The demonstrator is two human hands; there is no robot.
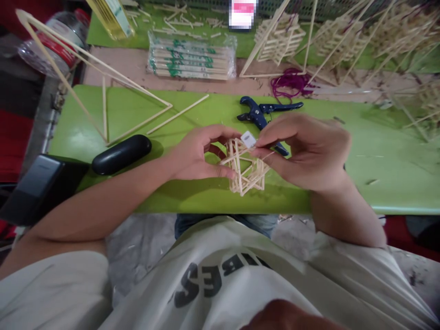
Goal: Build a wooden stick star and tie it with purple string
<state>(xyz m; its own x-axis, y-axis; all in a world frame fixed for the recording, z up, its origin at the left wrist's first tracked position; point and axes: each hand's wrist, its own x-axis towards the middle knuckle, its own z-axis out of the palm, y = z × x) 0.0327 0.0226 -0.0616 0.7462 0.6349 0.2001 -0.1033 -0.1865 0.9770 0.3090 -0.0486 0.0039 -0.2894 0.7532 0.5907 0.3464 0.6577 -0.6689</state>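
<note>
My left hand (202,153) grips the left side of a small lattice (238,167) built from crossed wooden sticks, thumb in front and fingers behind. Above its upper right edge, my right hand (299,149) pinches a small white square piece (248,139) with a grey mark on it; its exact kind is unclear. The right fingertips partly cover the lattice's top corner, so whether the white piece touches it cannot be told. Just behind the right hand lie blue-handled cutters (254,111), partly hidden by the fingers.
A large stick frame (137,91) stands at left beside a loose stick (178,113), a black case (122,154) and a dark box (37,183). Farther back are packaged chopsticks (192,59), purple cord (292,85), and finished stick lanterns (280,39). A bottle (57,41) stands far left.
</note>
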